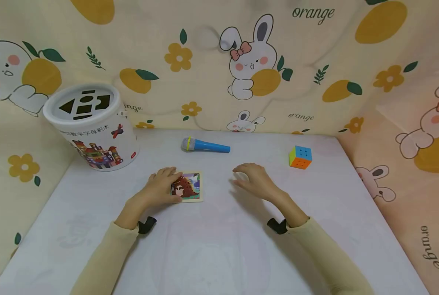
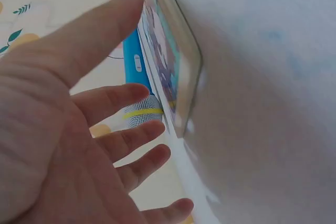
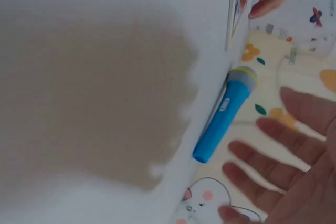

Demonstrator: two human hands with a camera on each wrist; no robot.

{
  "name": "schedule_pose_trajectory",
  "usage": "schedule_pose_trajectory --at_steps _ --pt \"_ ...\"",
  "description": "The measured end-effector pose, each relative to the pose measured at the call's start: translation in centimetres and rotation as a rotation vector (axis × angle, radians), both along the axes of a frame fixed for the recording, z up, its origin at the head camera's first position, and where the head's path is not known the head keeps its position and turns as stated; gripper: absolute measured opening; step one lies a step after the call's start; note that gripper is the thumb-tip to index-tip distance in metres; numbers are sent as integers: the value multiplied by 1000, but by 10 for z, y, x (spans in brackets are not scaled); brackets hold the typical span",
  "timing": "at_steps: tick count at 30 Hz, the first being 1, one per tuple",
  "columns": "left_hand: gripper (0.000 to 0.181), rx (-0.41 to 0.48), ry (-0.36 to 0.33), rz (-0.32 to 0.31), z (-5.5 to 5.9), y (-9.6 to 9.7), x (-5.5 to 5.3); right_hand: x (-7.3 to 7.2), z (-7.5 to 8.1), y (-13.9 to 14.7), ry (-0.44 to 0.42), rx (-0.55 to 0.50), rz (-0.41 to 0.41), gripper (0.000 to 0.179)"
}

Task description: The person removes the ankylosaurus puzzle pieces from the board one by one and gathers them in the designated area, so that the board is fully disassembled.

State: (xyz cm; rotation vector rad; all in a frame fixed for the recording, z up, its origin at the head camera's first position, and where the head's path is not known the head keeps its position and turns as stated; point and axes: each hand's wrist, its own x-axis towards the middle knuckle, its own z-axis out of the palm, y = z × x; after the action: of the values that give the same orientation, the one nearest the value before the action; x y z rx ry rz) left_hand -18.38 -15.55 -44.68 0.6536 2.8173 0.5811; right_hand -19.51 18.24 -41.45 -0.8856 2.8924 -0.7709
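- Board [image 1: 190, 189]: lies flat on the table [image 1: 212, 254], left of centre; square, pale-rimmed, with a printed red-brown dinosaur; its left part is covered by the left hand in the head view.
- Left hand [image 1: 161, 189]: at the left edge of the board; fingers spread and slightly bent, thumb set apart toward the near edge; the left wrist view shows the thumb tip overlapping the board – whether it touches cannot be told.
- Right hand [image 1: 257, 180]: raised over the table, to the right of the board and apart from it; fingers spread and lightly bent, thumb separate; its shadow falls on the table below.
- Mic [image 1: 209, 146]: lies beyond the board; blue handle to the right, grey head with yellow ring to the left.
- Cube [image 1: 300, 157]: rests beyond and to the right of the right hand; blue, orange and yellow faces visible.
- Tub [image 1: 105, 147]: stands upright at the far left; white, with shaped holes in the lid and printed blocks on the wall.
- Cloth [image 1: 204, 88]: hangs behind the table; rabbits, oranges and flowers printed on it.
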Motion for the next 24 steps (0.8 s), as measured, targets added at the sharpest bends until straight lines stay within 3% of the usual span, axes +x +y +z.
schedule_pose_trajectory --at_steps 4,9,17,24 --pt "80 2 -29 38 -2 -5 -2 -18 -7 -12 -143 -142 92 30" --pt "83 16 -68 87 -7 -15 -4 -38 -12 -40 -273 -210 201 29" --pt "83 27 -133 103 -9 -24 -5 -58 -20 -94 -370 -218 255 24" --pt "83 29 -133 87 -7 -23 -4 -64 -19 -135 -382 -152 277 22"
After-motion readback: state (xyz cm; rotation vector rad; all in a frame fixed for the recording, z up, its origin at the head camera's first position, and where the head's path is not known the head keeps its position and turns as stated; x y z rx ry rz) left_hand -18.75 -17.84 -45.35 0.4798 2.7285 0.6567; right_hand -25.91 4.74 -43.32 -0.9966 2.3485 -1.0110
